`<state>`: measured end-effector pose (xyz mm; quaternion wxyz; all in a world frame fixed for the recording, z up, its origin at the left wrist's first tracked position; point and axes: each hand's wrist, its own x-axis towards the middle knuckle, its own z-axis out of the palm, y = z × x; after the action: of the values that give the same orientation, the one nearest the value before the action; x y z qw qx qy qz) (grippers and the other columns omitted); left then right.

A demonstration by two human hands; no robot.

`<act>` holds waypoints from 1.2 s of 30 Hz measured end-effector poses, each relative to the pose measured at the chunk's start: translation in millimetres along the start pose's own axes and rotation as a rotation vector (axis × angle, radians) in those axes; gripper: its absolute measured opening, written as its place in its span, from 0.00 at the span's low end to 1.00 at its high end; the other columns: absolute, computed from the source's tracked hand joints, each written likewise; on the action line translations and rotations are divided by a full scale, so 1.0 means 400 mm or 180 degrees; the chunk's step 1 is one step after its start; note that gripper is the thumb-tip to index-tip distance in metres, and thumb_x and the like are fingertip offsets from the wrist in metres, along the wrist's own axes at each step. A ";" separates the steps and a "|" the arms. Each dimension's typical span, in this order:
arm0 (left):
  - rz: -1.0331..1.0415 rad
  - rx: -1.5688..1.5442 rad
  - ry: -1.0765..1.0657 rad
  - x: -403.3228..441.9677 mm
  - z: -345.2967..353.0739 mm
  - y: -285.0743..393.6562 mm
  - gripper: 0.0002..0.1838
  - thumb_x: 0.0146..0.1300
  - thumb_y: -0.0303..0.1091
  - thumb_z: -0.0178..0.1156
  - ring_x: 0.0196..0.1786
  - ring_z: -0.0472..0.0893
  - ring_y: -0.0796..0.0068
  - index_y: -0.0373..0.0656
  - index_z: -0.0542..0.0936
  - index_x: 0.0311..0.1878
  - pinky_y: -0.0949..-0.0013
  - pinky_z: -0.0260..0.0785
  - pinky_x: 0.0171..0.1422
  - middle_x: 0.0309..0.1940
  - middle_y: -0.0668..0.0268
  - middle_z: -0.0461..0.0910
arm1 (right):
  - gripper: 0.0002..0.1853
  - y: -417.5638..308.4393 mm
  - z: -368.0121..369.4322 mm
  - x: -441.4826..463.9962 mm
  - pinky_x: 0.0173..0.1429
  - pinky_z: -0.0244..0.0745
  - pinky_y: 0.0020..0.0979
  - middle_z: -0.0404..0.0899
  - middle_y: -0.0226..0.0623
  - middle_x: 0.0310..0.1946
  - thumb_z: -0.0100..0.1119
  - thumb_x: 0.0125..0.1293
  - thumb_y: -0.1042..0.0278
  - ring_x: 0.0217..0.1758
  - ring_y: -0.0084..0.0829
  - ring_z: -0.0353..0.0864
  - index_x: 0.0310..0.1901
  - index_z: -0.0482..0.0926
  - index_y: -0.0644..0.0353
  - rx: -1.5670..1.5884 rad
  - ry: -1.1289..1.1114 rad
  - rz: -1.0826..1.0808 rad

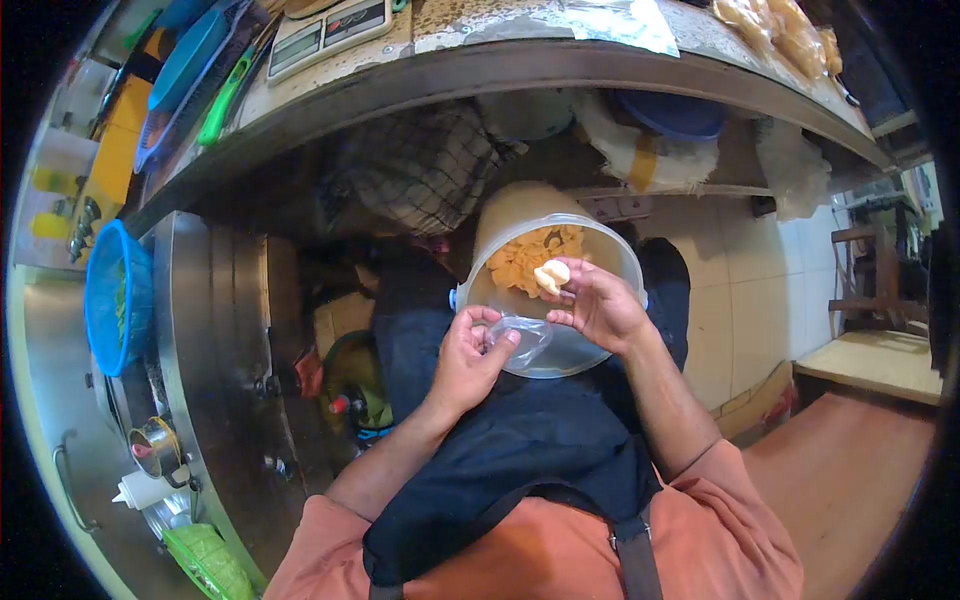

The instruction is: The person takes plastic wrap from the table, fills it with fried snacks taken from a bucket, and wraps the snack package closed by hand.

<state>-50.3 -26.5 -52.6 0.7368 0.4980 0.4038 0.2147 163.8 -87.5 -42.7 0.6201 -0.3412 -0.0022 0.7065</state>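
Observation:
My left hand [472,358] pinches the edge of a small clear plastic bag [520,342] over the near side of a translucent bucket [628,265]. Fingers of my right hand [603,308] are closed on a pale, creamy-white lump [551,275], whose exact kind I cannot make out. Beneath the lump, orange chip-like pieces [512,262] lie in the bucket. The bucket stands between my legs, tilted toward me in this view. What is inside the plastic bag, if anything, does not show.
A metal-edged counter [470,72] runs across the front, with a kitchen scale [330,38] and a green-handled knife [226,98] on it. Filled plastic bags [778,30] sit at its right. A blue basket [120,298] is at the left, a wooden bench [870,365] at the right.

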 end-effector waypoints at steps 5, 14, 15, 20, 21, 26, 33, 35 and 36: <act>-0.0090 0.0316 -0.0085 0.003 -0.021 -0.017 0.15 0.64 0.25 0.62 0.35 0.78 0.84 0.41 0.67 0.49 0.78 0.72 0.40 0.35 0.67 0.79 | 0.21 -0.018 0.117 -0.109 0.46 0.79 0.34 0.78 0.45 0.49 0.59 0.66 0.65 0.46 0.36 0.81 0.57 0.71 0.65 -0.0581 -0.0297 -0.0269; -0.0087 0.0030 -0.0090 -0.006 -0.001 -0.020 0.11 0.65 0.27 0.63 0.29 0.71 0.89 0.42 0.69 0.42 0.81 0.63 0.32 0.29 0.73 0.75 | 0.15 -0.092 0.382 -0.358 0.48 0.76 0.48 0.81 0.56 0.41 0.61 0.66 0.65 0.44 0.52 0.81 0.50 0.78 0.66 -0.1202 -0.2626 -0.1183; -0.0057 0.0072 -0.0125 -0.002 -0.002 -0.019 0.10 0.66 0.26 0.61 0.31 0.72 0.89 0.44 0.68 0.42 0.81 0.65 0.32 0.31 0.73 0.76 | 0.18 -0.098 0.380 -0.353 0.46 0.76 0.49 0.83 0.54 0.40 0.60 0.68 0.60 0.41 0.51 0.82 0.52 0.79 0.64 -0.1357 -0.2594 -0.1148; -0.0023 0.0477 -0.0047 -0.009 -0.021 -0.037 0.08 0.67 0.29 0.62 0.31 0.73 0.88 0.44 0.71 0.38 0.81 0.66 0.34 0.29 0.73 0.77 | 0.21 -0.076 0.344 -0.321 0.56 0.75 0.43 0.80 0.55 0.47 0.67 0.62 0.68 0.52 0.46 0.81 0.53 0.75 0.69 -0.2107 -0.1451 -0.0950; 0.0068 0.0744 0.0008 -0.005 -0.021 -0.040 0.07 0.67 0.30 0.62 0.32 0.74 0.88 0.44 0.72 0.37 0.80 0.67 0.35 0.29 0.73 0.78 | 0.28 -0.062 0.320 -0.276 0.59 0.73 0.39 0.79 0.52 0.51 0.72 0.58 0.63 0.56 0.39 0.79 0.57 0.73 0.66 -0.3013 -0.0767 -0.1220; -0.0059 0.0107 -0.0233 -0.017 0.000 0.001 0.09 0.68 0.36 0.61 0.31 0.73 0.86 0.41 0.77 0.36 0.78 0.67 0.36 0.28 0.73 0.77 | 0.22 0.073 0.097 -0.110 0.55 0.73 0.42 0.79 0.48 0.48 0.70 0.55 0.60 0.53 0.49 0.77 0.48 0.76 0.60 -0.5534 0.0320 -0.1452; -0.0881 -0.2557 -0.0397 -0.021 -0.010 0.001 0.09 0.74 0.35 0.51 0.43 0.79 0.76 0.41 0.76 0.43 0.67 0.72 0.54 0.39 0.64 0.80 | 0.09 0.058 0.036 -0.056 0.43 0.77 0.38 0.83 0.43 0.30 0.67 0.58 0.65 0.36 0.46 0.83 0.33 0.81 0.62 -0.4759 0.0714 -0.0670; -0.0746 -0.2382 -0.0364 -0.014 -0.018 -0.006 0.06 0.72 0.33 0.53 0.43 0.78 0.77 0.41 0.76 0.43 0.68 0.72 0.55 0.38 0.65 0.80 | 0.09 0.026 -0.013 -0.018 0.37 0.73 0.30 0.82 0.40 0.27 0.69 0.57 0.68 0.29 0.28 0.80 0.34 0.81 0.65 -0.3816 0.0102 -0.0037; -0.0607 -0.2205 -0.0330 -0.011 -0.021 -0.006 0.04 0.71 0.30 0.55 0.44 0.78 0.77 0.40 0.75 0.43 0.69 0.72 0.56 0.37 0.66 0.79 | 0.14 0.013 -0.063 0.017 0.46 0.76 0.33 0.84 0.41 0.34 0.70 0.57 0.64 0.40 0.33 0.84 0.44 0.83 0.60 -0.4444 0.0076 -0.0133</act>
<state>-60.0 -25.8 -54.5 0.8980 0.1892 0.3138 0.2436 171.5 -93.5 -67.5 0.2693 -0.6675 -0.4554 0.5239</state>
